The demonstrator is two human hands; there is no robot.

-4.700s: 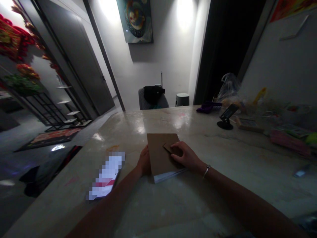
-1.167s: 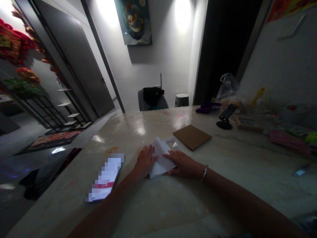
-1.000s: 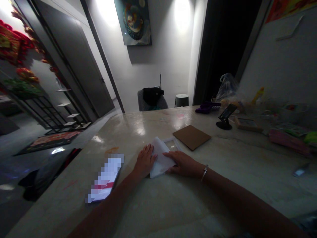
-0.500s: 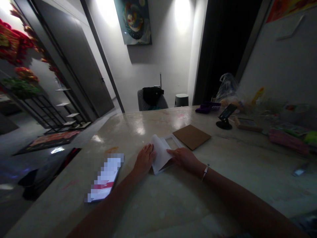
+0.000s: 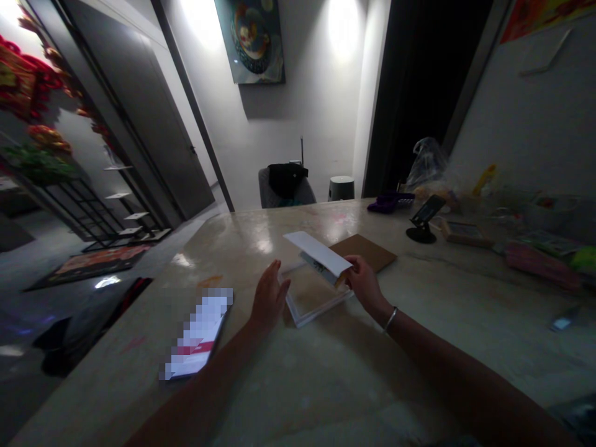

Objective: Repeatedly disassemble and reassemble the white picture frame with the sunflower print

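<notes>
My right hand [image 5: 364, 282] pinches the near right corner of a white sheet of paper [image 5: 319, 247], which it holds tilted and curved above the table. Dark marks show on the underside of the sheet. Beneath the paper lies a white rectangular frame [image 5: 322, 314], flat, with the tabletop colour showing through its middle. My left hand [image 5: 270, 295] is beside the frame's left edge, thumb apart from the fingers, holding nothing; whether it touches the frame I cannot tell. Behind the right hand a brown board [image 5: 372, 251] rests on the table, partly covered by the paper.
On the marble-look table [image 5: 261, 403], a phone [image 5: 200, 335] with a blurred screen lies left of my left arm. Toward the back right are a black phone stand [image 5: 423, 220], a small wooden frame [image 5: 464, 231], a purple item [image 5: 390, 202] and assorted bags. A chair [image 5: 265, 186] stands beyond.
The white sheet has come up off the frame in my right hand, baring the frame's middle. My left hand has let go of the sheet and opened beside the frame.
</notes>
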